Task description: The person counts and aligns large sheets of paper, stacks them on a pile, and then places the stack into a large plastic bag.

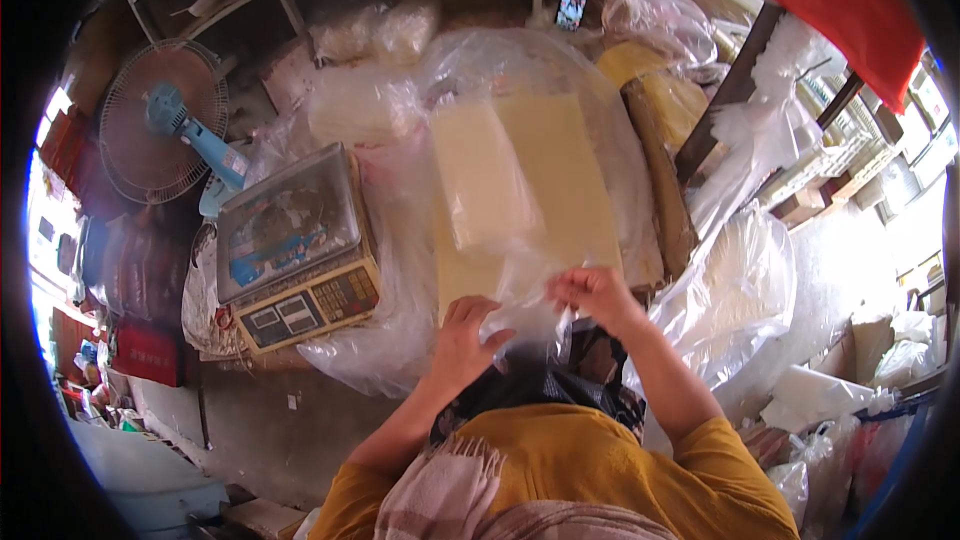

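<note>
A clear plastic bag (485, 175) with a pale, flat stack inside lies lengthwise before me on a yellowish flat sheet (565, 165). Its loose, see-through end reaches toward my body, between my two hands. At the left of that end is my left hand (466, 342), fingers bent and thumb held apart from them, with nothing plainly gripped. My right hand (590, 296), slightly blurred, pinches the film at the right side of the bag's end. Thin plastic hangs below it, over my dark patterned lap.
A weighing scale (295, 230) with a metal tray stands left of the sheet, a blue fan (170, 115) behind it. Plastic wrapping (385, 280) covers the table. A phone (571, 7) is propped at the back. Bagged pale sheets (735, 285) sit to the right.
</note>
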The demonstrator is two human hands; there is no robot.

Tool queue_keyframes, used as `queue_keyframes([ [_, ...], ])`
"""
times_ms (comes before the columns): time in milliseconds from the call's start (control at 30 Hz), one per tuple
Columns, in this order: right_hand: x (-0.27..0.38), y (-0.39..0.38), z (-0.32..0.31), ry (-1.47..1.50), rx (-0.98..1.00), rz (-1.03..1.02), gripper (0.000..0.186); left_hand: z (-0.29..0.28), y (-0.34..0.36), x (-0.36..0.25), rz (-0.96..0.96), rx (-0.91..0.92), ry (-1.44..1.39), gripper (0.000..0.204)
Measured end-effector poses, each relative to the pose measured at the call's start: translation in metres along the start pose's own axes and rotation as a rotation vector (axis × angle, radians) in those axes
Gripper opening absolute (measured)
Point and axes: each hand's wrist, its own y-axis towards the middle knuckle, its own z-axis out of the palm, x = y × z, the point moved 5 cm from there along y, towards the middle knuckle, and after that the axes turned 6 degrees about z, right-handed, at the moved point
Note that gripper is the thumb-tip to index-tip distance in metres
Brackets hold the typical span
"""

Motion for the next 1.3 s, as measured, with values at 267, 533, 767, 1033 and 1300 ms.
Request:
queue_keyframes([
  [267, 0.02, -0.024, 0.053, -0.358, -0.037, -0.163, 0.018, 0.023, 0.002, 0.005, -0.599, 0.425, -0.532, 0.031],
  [533, -0.025, -0.023, -0.037, -0.232, -0.344, 0.23, 0.008, 0.014, -0.009, 0.037, -0.806, -0.058, -1.689, 0.01],
  [767, 0.109, -0.055, -0.054, -0.769, -0.825, -0.66, 0.023, 0.002, -0.004, 0.027, -0.731, -0.053, -1.438, 0.034],
  [1033, -0.007, -0.018, 0.052, -0.948, 0.719, -0.079, 0.039, -0.036, 0.035, 0.043, -0.763, -0.234, -1.344, 0.04],
  [1300, 0.003, -0.044, 0.046, -0.479, 1.011, 0.147, 0.028, 0.002, 0.01, -0.034, 0.46, 0.544, 0.023, 0.044],
])
